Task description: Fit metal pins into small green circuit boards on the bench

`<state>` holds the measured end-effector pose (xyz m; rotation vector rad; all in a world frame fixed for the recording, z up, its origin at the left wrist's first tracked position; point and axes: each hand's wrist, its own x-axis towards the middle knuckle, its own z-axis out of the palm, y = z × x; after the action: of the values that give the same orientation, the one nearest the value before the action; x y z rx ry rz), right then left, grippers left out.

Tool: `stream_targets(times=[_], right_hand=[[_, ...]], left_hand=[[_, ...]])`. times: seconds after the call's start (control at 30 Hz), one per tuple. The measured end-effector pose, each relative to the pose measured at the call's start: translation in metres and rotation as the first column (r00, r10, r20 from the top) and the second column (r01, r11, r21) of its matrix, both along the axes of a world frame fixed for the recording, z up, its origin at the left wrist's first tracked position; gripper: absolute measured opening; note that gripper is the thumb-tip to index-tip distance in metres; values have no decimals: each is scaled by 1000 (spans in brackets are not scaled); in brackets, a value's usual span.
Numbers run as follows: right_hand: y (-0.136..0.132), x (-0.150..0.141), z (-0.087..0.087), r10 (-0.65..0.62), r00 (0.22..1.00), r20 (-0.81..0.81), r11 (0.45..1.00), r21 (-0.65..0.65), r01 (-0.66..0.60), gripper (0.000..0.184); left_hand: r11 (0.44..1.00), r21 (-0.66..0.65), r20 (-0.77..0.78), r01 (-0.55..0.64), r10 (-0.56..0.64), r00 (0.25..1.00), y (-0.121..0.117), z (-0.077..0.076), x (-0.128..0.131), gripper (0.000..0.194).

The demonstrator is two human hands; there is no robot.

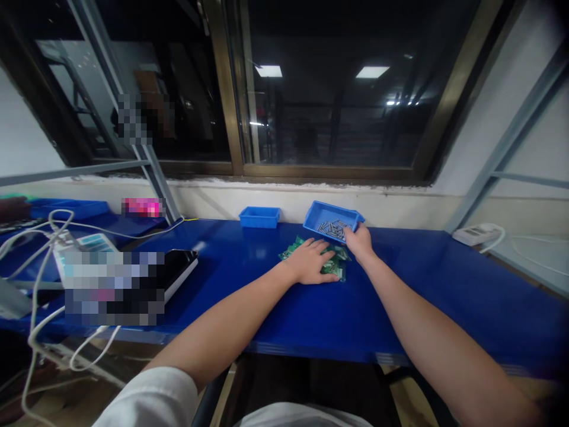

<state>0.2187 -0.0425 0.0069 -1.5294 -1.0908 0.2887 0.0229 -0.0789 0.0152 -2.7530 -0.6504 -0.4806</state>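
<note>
My left hand (312, 261) lies flat, fingers spread, on a small pile of green circuit boards (293, 248) on the blue bench (284, 308). My right hand (359, 241) grips the near edge of a blue plastic tray (316, 213) that is tilted up toward me; inside it lie several small grey metal parts (332, 229). The tray sits just behind the boards.
A second, smaller blue bin (259, 216) stands to the left of the tray by the wall. At the left lie a white device (84, 244), a dark flat device (180, 264) and white cables (40, 296). A white power strip (476, 233) rests at the right. A dark window runs behind.
</note>
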Motion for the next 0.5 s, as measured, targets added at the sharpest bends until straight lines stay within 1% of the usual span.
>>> stream_targets(times=[0.07,0.13,0.23,0.3,0.4,0.5], right_hand=[[-1,-2,2,-28,996,90,999,28,26,35],[-4,-5,3,-31,991,131,999,38,27,40],[-7,-11,4,13,986,164,999,49,-21,47],[-8,-15,3,63,980,186,995,69,-77,51],[-7,-16,-1,115,978,174,986,103,-135,52],[-4,-13,-5,171,980,100,976,115,-182,53]], left_hand=[[1000,21,44,4,-5,999,1,2,0,75],[999,34,74,-19,17,997,0,5,1,75],[996,50,84,-70,65,994,-1,7,4,70],[994,74,99,-77,69,993,-2,6,6,68],[991,113,142,-77,61,988,-1,4,7,71],[989,123,154,-86,66,986,2,0,7,71]])
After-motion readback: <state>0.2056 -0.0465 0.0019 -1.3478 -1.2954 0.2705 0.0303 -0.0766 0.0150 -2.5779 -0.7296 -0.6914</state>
